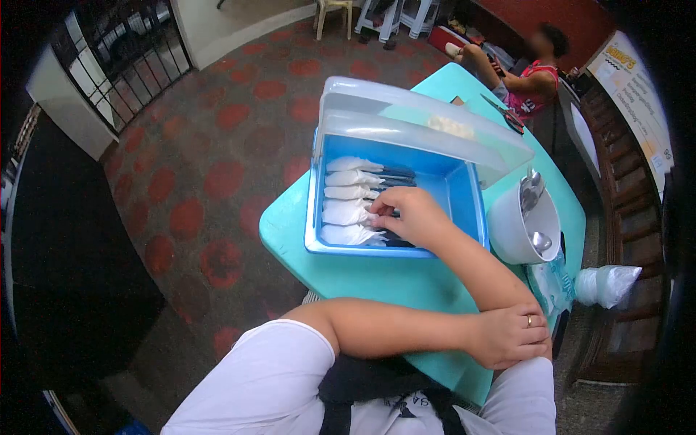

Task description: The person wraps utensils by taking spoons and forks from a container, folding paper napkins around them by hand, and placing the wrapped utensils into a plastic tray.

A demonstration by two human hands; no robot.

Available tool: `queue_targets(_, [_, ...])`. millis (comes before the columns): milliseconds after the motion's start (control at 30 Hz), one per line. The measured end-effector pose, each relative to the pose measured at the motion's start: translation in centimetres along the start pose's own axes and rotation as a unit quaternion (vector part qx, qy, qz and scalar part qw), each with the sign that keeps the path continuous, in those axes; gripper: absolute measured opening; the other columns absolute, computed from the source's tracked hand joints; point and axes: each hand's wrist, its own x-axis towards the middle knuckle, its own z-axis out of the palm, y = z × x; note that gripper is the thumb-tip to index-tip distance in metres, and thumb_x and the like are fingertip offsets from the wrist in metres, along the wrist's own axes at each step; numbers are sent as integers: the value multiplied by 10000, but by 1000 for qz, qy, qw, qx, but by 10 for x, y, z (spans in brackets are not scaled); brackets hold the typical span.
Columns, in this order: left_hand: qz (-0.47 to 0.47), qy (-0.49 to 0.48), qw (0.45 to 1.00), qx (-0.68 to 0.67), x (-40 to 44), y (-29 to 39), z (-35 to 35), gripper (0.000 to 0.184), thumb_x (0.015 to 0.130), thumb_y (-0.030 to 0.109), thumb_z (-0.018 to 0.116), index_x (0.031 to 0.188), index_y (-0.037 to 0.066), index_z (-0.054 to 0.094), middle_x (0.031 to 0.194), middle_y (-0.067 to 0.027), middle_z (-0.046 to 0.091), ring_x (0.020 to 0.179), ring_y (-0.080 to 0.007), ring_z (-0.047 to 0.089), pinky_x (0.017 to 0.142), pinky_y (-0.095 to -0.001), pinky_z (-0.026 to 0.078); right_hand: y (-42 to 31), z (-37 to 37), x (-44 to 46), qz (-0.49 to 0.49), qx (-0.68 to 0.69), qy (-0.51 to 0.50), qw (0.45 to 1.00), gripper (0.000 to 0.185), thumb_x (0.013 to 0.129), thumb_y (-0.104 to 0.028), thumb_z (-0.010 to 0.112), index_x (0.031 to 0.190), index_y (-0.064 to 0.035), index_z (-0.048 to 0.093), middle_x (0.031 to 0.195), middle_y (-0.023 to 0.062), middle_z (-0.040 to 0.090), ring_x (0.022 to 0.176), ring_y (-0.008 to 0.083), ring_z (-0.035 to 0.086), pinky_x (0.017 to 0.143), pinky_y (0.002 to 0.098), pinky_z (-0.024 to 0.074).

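My right hand (409, 214) reaches into a blue plastic box (314, 217). Its thumb and fingertips pinch the twisted end of a white-wrapped bundle (345, 212), one in a row of several along the box's left side. Dark handle-like ends (399, 176) stick out from the upper bundles; my hand covers others. Folded across my body, my left arm ends with my left hand (511, 337), a ring on one finger, wrapped around my right arm near the elbow. The box's clear lid (406, 127) is tilted up at its far side.
Right of the box, a white bucket (522, 225) holds spoons (533, 190) on the turquoise table (326, 279). Plastic packaging (551, 283) and a clear-wrapped white roll (609, 285) sit nearby. Scissors (507, 116) lie behind the lid. A person (533, 87) sits beyond the table.
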Motion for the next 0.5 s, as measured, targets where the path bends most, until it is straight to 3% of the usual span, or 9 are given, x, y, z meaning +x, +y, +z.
queue_targets(100, [20,-22,999,-34,1,0,0,444,748,254,578,1097,-16,527,1073,-192,547,1021,-351,534,894,-495,409,0,-14,-4,-53,-60,58,995,171,703,-75,765,844,-40,675,763,101,642,704,210,624,639,308,494])
queue_targets(200, [86,-24,994,-60,-3,0,7,374,801,219,550,1081,-29,536,1086,-212,543,1007,-373,543,857,-491,441,-26,-61,-28,-81,-3,197,977,167,707,-45,742,854,-35,662,804,98,625,719,207,606,645,296,485])
queue_targets(233, [108,-25,993,-47,-3,3,6,346,818,202,538,1072,-33,540,1091,-218,542,1006,-379,545,848,-492,451,-37,-81,-44,-103,-50,274,955,177,713,-15,726,877,-36,662,809,93,621,741,194,601,658,291,481])
queue_targets(267, [128,-23,991,-37,-3,6,4,320,835,186,525,1064,-36,544,1096,-225,540,1005,-385,547,838,-492,461,-50,-103,-65,-121,-95,347,925,194,719,15,711,899,-36,662,814,89,616,763,181,596,670,286,476])
queue_targets(300, [128,-23,988,-85,-2,8,2,260,858,150,525,1045,-27,561,1105,-231,540,1034,-389,543,869,-491,465,-67,-125,-91,-142,-203,431,868,180,746,31,664,912,-37,654,841,85,619,812,189,595,708,296,477])
queue_targets(367, [156,5,986,-60,-4,12,8,265,861,133,531,1076,-19,564,1129,-231,532,1055,-388,536,879,-494,466,-100,-158,-144,-198,-316,525,765,180,755,23,652,925,-36,646,856,84,615,825,187,591,720,297,473])
queue_targets(433, [134,-12,988,-76,-4,16,7,311,862,111,551,1155,7,558,1192,-218,506,1087,-383,520,910,-499,452,-137,-175,-194,-264,-422,549,671,181,765,14,639,939,-36,638,872,84,610,839,185,586,732,297,469])
queue_targets(500, [94,-58,991,-70,-11,11,13,352,849,104,553,1190,20,547,1219,-206,493,1100,-376,516,927,-487,443,-173,-179,-233,-313,-504,508,624,182,775,5,626,952,-35,630,888,83,606,852,184,582,743,298,466])
